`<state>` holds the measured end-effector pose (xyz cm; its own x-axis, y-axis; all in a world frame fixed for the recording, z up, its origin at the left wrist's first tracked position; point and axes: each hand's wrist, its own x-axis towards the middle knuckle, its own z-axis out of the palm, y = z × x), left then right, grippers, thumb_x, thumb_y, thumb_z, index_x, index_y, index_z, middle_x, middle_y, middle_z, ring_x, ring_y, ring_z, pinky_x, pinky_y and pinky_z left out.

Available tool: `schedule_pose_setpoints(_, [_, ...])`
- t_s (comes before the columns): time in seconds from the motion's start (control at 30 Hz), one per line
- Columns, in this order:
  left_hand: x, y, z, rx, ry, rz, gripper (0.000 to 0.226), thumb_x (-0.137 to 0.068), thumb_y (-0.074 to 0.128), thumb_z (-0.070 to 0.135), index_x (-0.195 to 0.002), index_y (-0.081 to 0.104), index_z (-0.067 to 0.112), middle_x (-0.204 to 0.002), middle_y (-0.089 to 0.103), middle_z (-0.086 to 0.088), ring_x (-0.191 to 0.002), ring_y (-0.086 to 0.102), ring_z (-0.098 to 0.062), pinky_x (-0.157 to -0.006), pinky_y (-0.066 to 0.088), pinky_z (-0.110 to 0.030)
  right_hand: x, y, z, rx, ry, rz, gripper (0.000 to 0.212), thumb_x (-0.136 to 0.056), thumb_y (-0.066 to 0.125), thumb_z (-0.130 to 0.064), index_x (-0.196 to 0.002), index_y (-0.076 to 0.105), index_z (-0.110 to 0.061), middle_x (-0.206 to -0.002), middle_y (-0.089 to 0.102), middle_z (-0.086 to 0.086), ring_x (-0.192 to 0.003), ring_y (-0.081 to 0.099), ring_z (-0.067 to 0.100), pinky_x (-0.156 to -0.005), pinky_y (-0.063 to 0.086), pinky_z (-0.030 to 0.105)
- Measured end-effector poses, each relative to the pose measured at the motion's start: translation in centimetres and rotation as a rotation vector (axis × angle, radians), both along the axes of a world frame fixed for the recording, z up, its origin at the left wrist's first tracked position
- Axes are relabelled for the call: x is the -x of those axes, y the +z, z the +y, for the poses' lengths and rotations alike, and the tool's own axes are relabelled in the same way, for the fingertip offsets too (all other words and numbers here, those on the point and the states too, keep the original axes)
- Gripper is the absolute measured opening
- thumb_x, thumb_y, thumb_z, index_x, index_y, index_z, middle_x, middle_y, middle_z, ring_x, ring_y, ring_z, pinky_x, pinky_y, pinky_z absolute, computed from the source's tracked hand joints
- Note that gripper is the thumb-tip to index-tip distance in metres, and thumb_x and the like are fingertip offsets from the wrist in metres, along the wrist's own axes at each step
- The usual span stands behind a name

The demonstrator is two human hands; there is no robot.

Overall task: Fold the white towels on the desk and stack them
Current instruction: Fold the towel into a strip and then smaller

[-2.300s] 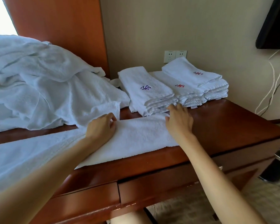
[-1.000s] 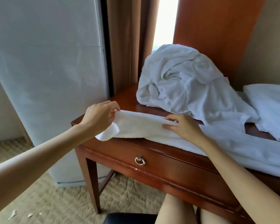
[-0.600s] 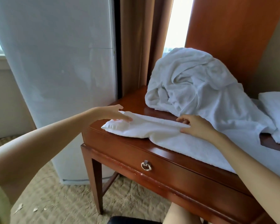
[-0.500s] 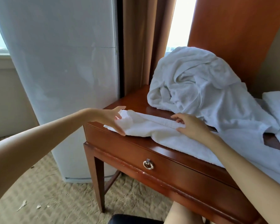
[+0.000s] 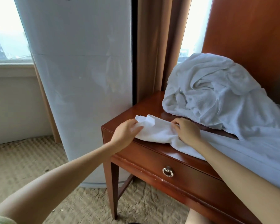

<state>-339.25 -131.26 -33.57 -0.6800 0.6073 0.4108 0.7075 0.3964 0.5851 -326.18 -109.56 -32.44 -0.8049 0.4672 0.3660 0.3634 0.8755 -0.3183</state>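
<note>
At the front of the wooden desk (image 5: pixel 145 108), above its ring-pull drawer (image 5: pixel 149 159), we find a person midway through one white towel (image 5: pixel 158 135), which lies as a long strip along the near edge. The left hand (image 5: pixel 126 135) pinches the towel's end corner with curled fingers. The right hand (image 5: pixel 187 133) curls its fingers over the far edge just beside it. Behind, a rumpled heap of towels (image 5: pixel 217 94) sits unfolded against the wooden panel (image 5: pixel 249 38). We judge the job well short of done: this fold unfinished, the heap untouched, no stack in view.
</note>
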Motion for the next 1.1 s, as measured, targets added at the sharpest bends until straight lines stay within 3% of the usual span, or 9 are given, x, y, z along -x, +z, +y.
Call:
schedule_pose_setpoints(0.1, [0.4, 0.3, 1.4, -0.011, 0.235, -0.157, 0.037, -0.100, 0.039, 0.037, -0.069, 0.043, 0.018, -0.066, 0.048, 0.003, -0.066, 0.047, -0.020, -0.060, 0.035, -0.033, 0.4, 0.2, 0.5, -0.008, -0.038, 0.013, 0.028, -0.102, 0.043, -0.029, -0.110, 0.066, -0.015, -0.100, 0.069, 0.002, -0.092, 0.063, 0.023, -0.076, 0.048, 0.034])
schedule_pose_setpoints(0.3, [3.5, 1.3, 1.1, 0.356, 0.413, 0.199, 0.027, -0.102, 0.030, 0.024, -0.098, 0.054, 0.012, -0.076, 0.060, -0.003, -0.077, 0.059, -0.027, -0.091, 0.031, -0.038, 0.8, -0.1, 1.7, 0.037, -0.097, 0.006, 0.028, -0.097, 0.054, -0.038, -0.097, 0.069, -0.015, -0.093, 0.070, 0.001, -0.091, 0.064, 0.021, -0.069, 0.043, 0.029])
schedule_pose_setpoints(0.43, [4.4, 2.4, 1.8, 0.446, 0.444, -0.024, 0.027, -0.098, 0.042, 0.022, -0.123, 0.047, 0.012, -0.116, 0.060, -0.010, -0.111, 0.055, -0.030, -0.103, 0.028, -0.044, 0.9, -0.1, 1.6, 0.048, -0.087, 0.045, 0.024, -0.094, 0.059, -0.039, -0.092, 0.068, -0.017, -0.092, 0.069, -0.002, -0.090, 0.063, 0.018, -0.067, 0.037, 0.027])
schedule_pose_setpoints(0.5, [4.3, 2.6, 2.3, 0.440, 0.385, 0.147, 0.038, -0.093, 0.049, 0.016, -0.131, 0.045, 0.015, -0.124, 0.052, -0.010, -0.119, 0.047, -0.030, -0.109, 0.024, -0.047, 0.9, 0.0, 1.5, 0.045, -0.081, 0.050, 0.023, -0.093, 0.060, -0.039, -0.092, 0.067, -0.018, -0.092, 0.069, -0.002, -0.089, 0.063, 0.017, -0.067, 0.037, 0.027])
schedule_pose_setpoints(0.6, [3.1, 2.6, 2.2, 0.233, 0.218, 0.434, 0.017, -0.090, 0.058, 0.019, -0.106, 0.054, 0.019, -0.098, 0.055, -0.001, -0.097, 0.055, -0.024, -0.082, 0.036, -0.030, 0.8, -0.1, 1.2, 0.008, -0.080, 0.051, 0.022, -0.094, 0.059, -0.039, -0.097, 0.065, -0.018, -0.096, 0.069, -0.002, -0.094, 0.064, 0.018, -0.068, 0.038, 0.027])
schedule_pose_setpoints(0.73, [1.5, 1.4, 2.7, 0.276, 0.075, 0.299, 0.034, -0.093, 0.055, 0.045, -0.067, 0.050, 0.023, -0.059, 0.050, 0.009, -0.056, 0.052, -0.012, -0.050, 0.029, -0.023, 0.6, -0.3, 0.7, -0.057, -0.078, 0.096, 0.020, -0.092, 0.062, -0.035, -0.099, 0.057, -0.018, -0.094, 0.067, 0.000, -0.088, 0.064, 0.022, -0.066, 0.036, 0.028])
schedule_pose_setpoints(0.87, [1.5, 0.8, 3.5, 0.117, -0.070, 0.203, 0.030, -0.097, 0.052, 0.035, -0.123, 0.061, 0.022, -0.116, 0.064, 0.005, -0.111, 0.057, -0.016, -0.086, 0.048, -0.028, 0.3, -0.2, 0.5, -0.136, -0.066, 0.122, 0.022, -0.089, 0.067, -0.034, -0.095, 0.055, -0.016, -0.090, 0.067, 0.000, -0.082, 0.064, 0.023, -0.063, 0.035, 0.027])
schedule_pose_setpoints(1.0, [2.0, 0.0, 3.9, 0.413, -0.087, 0.144, 0.067, -0.099, 0.040, 0.047, -0.155, 0.006, 0.029, -0.159, 0.022, -0.001, -0.145, 0.023, -0.020, -0.117, 0.019, -0.036, 0.2, -0.3, 0.2, -0.184, -0.031, 0.135, 0.018, -0.087, 0.070, -0.031, -0.094, 0.061, -0.016, -0.090, 0.068, -0.001, -0.081, 0.066, 0.020, -0.063, 0.037, 0.025])
schedule_pose_setpoints(1.1, [2.8, -0.1, 4.3, 0.606, -0.065, 0.118, 0.062, -0.100, 0.027, 0.051, -0.155, 0.008, 0.028, -0.163, 0.003, -0.003, -0.149, 0.002, -0.019, -0.119, 0.004, -0.037, 0.0, -0.3, 0.3, -0.169, -0.022, 0.126, 0.015, -0.089, 0.067, -0.029, -0.096, 0.062, -0.017, -0.094, 0.069, -0.003, -0.086, 0.065, 0.017, -0.065, 0.040, 0.025])
